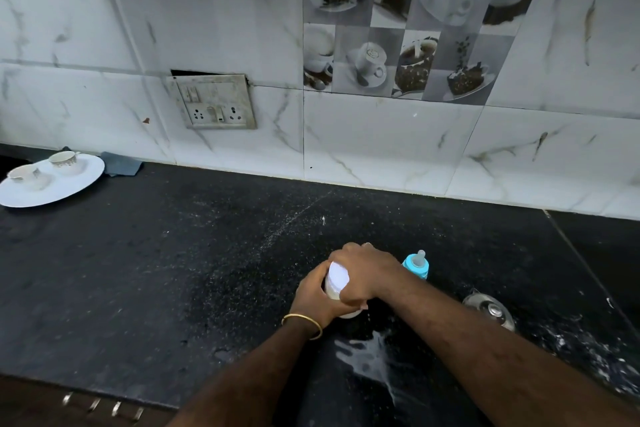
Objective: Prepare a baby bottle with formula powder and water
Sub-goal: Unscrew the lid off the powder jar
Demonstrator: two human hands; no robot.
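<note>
Two hands on one white formula jar (337,282), standing on the black countertop (173,270). Left hand (313,295) wraps the jar body; right hand (363,274) is curled over the white lid. Baby bottle (416,264), blue collar and teat on, stands just beside the right wrist, behind it. Wet whitish spill (370,360) lies near the jar's base; a glass lid (490,310) sits to the right.

Risks, as judged: the right forearm could knock the bottle over, being so close. A wet counter could let the jar slip while twisting. A jerked lid would scatter powder.
</note>
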